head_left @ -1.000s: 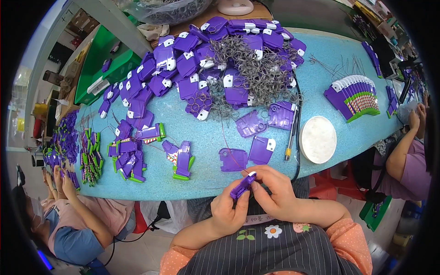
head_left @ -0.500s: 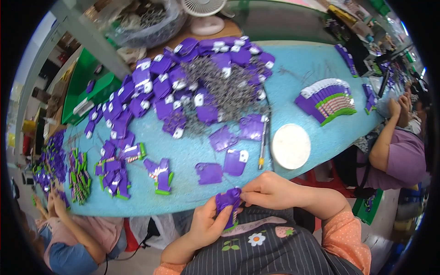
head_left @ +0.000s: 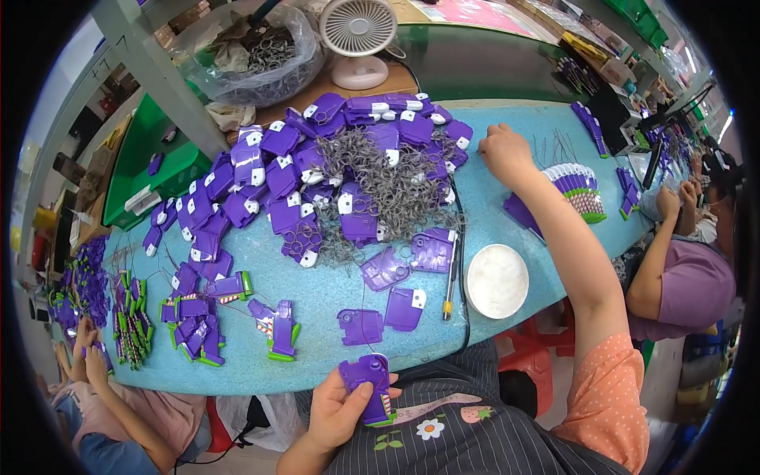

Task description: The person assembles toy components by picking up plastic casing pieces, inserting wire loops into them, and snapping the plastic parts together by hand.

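My left hand [head_left: 336, 412] is closed around a purple plastic piece [head_left: 366, 376] with a green end and a red-white striped strip, close to my apron. A thin dark wire rises from its top edge across the table. My right hand [head_left: 507, 154] is stretched far out over the blue table, just right of the heap of purple plastic parts [head_left: 281, 174]. Its fingers are bent together; what they hold, if anything, is hidden. Several loose purple shells [head_left: 406, 309] lie in front of me, and a heap of grey metal rings [head_left: 396, 182] covers part of the purple parts.
A round white dish [head_left: 497, 281] and a thin yellow-tipped tool [head_left: 449, 289] lie near the front edge. To the right are a fanned row of purple-green pieces [head_left: 582, 190] and thin wires [head_left: 560, 146]. A fan [head_left: 358, 36] stands behind. Co-workers sit on both sides.
My right hand has left the purple piece and reached far forward to the right of the heap. My left hand keeps the piece, slightly lower and further left. The view has tilted up.
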Demonstrator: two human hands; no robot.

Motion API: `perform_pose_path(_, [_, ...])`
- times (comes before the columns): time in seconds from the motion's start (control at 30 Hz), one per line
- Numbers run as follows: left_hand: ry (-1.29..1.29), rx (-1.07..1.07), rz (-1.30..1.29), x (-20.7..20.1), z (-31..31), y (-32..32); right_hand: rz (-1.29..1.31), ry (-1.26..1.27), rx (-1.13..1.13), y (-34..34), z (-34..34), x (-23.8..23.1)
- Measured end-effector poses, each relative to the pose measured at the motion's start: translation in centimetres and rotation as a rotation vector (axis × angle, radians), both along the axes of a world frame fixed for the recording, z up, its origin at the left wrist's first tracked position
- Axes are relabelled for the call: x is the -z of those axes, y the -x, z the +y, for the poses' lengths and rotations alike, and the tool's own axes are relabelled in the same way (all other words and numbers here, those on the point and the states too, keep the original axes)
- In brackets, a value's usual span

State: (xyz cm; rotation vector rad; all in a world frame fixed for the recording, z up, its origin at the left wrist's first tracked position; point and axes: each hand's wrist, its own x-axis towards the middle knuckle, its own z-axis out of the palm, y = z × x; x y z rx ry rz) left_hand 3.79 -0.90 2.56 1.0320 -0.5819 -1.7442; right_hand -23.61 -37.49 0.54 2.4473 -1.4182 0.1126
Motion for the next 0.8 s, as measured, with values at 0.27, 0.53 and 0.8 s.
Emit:
perform_pose_path(0.27, [0.005,-0.027,-0.042,0.6,0.5,-0.2,-1.445,-0.464,0.099,4.0,0.3,-6.3])
perform_pose_path(0.53, [-0.015,0.02,-0.038,0.4,0.9,0.9,-0.984,-0.524,-0.032,3.2,17.3,-8.0])
perform_pose_path(0.8, [-0.012,0.052,0.033,0.3,0.6,1.5,-0.652,-0.061,-0.135,3.2,19.4,-2.8])
